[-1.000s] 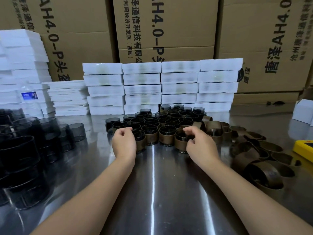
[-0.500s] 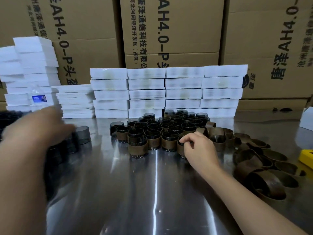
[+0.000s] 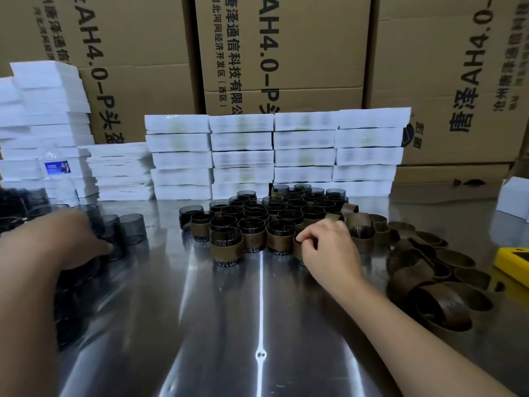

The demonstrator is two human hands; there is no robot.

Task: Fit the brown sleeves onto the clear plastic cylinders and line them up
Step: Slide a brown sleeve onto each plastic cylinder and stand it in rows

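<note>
The right hand (image 3: 329,253) has its fingers (image 3: 307,234) curled over the rim of a sleeved cylinder (image 3: 297,250), pinching it. Left of and beyond those fingers spreads the sleeved group (image 3: 257,222), some thirty pieces packed together, four along the near edge counting the pinched one. Just right of the fingers lies a heap of loose brown sleeves (image 3: 429,285), over a dozen. The left hand (image 3: 65,242), blurred, sits among bare cylinders (image 3: 131,227) well to the left, too blurred to count; whether it grasps one I cannot tell. Farther back on the steel surface (image 3: 257,310) stand four stacks of five white boxes (image 3: 274,156), one water bottle (image 3: 57,173) and three cartons (image 3: 286,53).
</note>
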